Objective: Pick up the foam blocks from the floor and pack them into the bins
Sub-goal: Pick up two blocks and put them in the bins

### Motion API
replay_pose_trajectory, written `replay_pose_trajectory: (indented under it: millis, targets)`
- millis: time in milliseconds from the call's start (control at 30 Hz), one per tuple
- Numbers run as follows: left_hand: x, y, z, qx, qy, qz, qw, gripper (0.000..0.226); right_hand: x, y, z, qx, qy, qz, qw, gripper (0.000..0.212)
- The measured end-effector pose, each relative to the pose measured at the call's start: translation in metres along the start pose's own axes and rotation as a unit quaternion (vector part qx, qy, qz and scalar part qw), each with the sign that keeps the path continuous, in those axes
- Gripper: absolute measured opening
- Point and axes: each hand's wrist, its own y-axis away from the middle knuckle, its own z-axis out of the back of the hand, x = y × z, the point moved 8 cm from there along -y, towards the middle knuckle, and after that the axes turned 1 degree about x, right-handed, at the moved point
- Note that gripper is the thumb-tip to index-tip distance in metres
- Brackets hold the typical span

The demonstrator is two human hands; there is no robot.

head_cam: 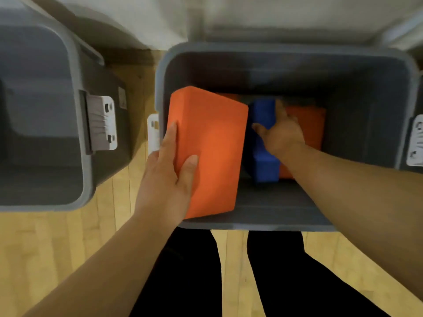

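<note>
Packing looks well under way. The right grip (281,131) is down inside the grey bin (251,225), clasped on a blue block (266,165) beside a packed orange block (306,124). The left grip (169,170) holds a second orange block (212,145) tilted over the bin's left side, not yet set down. The neighbouring bin (77,88) shows no blocks inside.

No legible text appears in this view. A pale sticker (122,98) on the grey bin (75,65), up and well left of the left hand's (167,177) fingers (170,138), carries print too blurred to read. Dark marks on the white latch (416,143), far right of the right hand's (283,133) fingers (280,108), cannot be made out either.
</note>
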Motion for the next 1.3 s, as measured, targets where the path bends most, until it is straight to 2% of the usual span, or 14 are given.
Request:
replay_pose_trajectory:
  millis: [67, 133, 167, 233, 300, 333, 400, 533, 667, 767, 867, 1033, 1167, 1300]
  targets:
    - [-0.004, -0.001, -0.011, 0.014, 0.006, 0.005, 1.0, 0.069, -0.007, 0.007, 0.0, -0.019, -0.031, 0.01, 0.999, 0.089]
    - [-0.009, -0.001, -0.014, 0.015, 0.016, 0.019, 1.0, 0.07, -0.003, 0.033, 0.016, -0.058, -0.113, 0.046, 0.991, 0.083]
    - [-0.013, 0.0, -0.014, 0.012, 0.022, 0.028, 0.999, 0.07, 0.0, 0.05, 0.023, -0.05, -0.164, 0.053, 0.984, 0.081]
    - [-0.02, -0.001, -0.014, 0.008, 0.037, 0.044, 0.998, 0.069, 0.007, 0.085, 0.023, 0.028, -0.245, 0.052, 0.968, 0.083]
    - [-0.026, -0.006, -0.014, 0.003, 0.047, 0.053, 0.997, 0.067, 0.019, 0.116, 0.017, 0.129, -0.27, 0.055, 0.953, 0.09]
    - [-0.028, -0.011, -0.014, 0.001, 0.049, 0.052, 0.997, 0.066, 0.023, 0.124, 0.016, 0.153, -0.249, 0.073, 0.954, 0.093]
    - [-0.032, -0.024, -0.016, 0.005, 0.04, 0.047, 0.998, 0.068, 0.03, 0.124, 0.022, 0.144, -0.195, 0.107, 0.964, 0.093]
    - [-0.038, -0.035, -0.017, 0.037, -0.052, 0.041, 0.997, 0.083, 0.036, 0.1, 0.021, 0.153, -0.105, 0.112, 0.976, 0.094]
    - [-0.043, -0.012, -0.005, 0.047, -0.159, -0.012, 0.986, 0.089, 0.035, 0.096, 0.035, 0.16, -0.017, 0.098, 0.982, 0.092]
    - [-0.046, 0.014, 0.016, 0.063, -0.216, -0.022, 0.974, 0.09, 0.035, 0.122, 0.06, 0.158, 0.038, 0.103, 0.981, 0.095]
    - [-0.068, 0.048, 0.051, 0.071, -0.242, -0.031, 0.967, 0.092, 0.041, 0.172, 0.104, 0.154, 0.076, 0.102, 0.98, 0.096]
    - [-0.147, 0.135, 0.148, 0.066, -0.28, -0.084, 0.954, 0.092, 0.08, 0.305, 0.222, 0.101, 0.111, 0.092, 0.984, 0.091]
    - [-0.222, 0.222, 0.218, 0.068, -0.316, -0.17, 0.931, 0.09, 0.103, 0.417, 0.309, 0.045, 0.097, 0.086, 0.991, 0.092]
    - [-0.27, 0.299, 0.27, 0.034, -0.351, -0.254, 0.901, 0.092, 0.113, 0.502, 0.366, -0.017, 0.069, 0.097, 0.993, 0.094]
